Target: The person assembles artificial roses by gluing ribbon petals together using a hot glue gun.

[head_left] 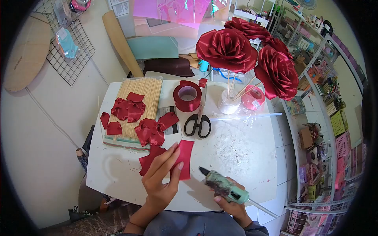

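Observation:
My left hand [160, 181] grips a short piece of red satin ribbon [186, 157] by its left side, fingers and thumb on the fabric just over the white table. More red ribbon [148, 160] lies beneath and beside those fingers. In my right hand [233, 204] is a pale green glue gun [226, 187], its dark nozzle pointing up and left toward the ribbon piece, with a gap between them. A clear glue stick [263, 209] sticks out of its back. Black-handled scissors [198, 126] lie ahead of both hands.
A red ribbon roll [188, 96] stands behind the scissors. Cut petals [128, 110] rest on a bundle of thin wooden sticks [147, 88] at left. Large red ribbon roses [226, 51] on sticks rise from a white holder [229, 103] at back right. Shelves [315, 118] line the right side.

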Tool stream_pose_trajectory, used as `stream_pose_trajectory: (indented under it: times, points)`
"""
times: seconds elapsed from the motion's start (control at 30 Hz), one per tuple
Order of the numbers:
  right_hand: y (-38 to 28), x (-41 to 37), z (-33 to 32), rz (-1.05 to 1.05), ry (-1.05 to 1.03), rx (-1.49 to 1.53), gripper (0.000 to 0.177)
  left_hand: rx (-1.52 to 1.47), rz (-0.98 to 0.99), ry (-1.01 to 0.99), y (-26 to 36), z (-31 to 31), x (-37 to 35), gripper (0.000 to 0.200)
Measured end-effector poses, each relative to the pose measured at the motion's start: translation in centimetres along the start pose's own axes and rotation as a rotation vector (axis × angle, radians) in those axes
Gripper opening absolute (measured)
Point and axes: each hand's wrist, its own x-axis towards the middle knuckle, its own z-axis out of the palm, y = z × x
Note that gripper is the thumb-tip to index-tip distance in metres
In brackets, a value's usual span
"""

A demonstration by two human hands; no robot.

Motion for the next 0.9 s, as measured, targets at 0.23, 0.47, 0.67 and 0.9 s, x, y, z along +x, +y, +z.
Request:
stream_pose_trajectory:
  times: [0.23,0.47,0.67,0.9]
  points:
    - [-0.7,0.7,0.3,-0.189,-0.117,-0.289,0.027,0.048,-0.016,0.084,0.0,0.0,0.0,0.030]
    - [-0.6,0.8,0.5,-0.177,-0.115,-0.261,0.027,0.022,0.045,0.020,-0.4,-0.2,-0.1,0.033]
    - [-1.2,0.8,0.5,-0.085,-0.118,-0.274,0.027,0.025,-0.015,0.023,0.0,-0.4,-0.2,0.034]
    - [-2.0,0.9,-0.2,-0.228,0.016,-0.437,0.022,-0.200,-0.132,0.119,0.5,-0.3,0.6,0.032]
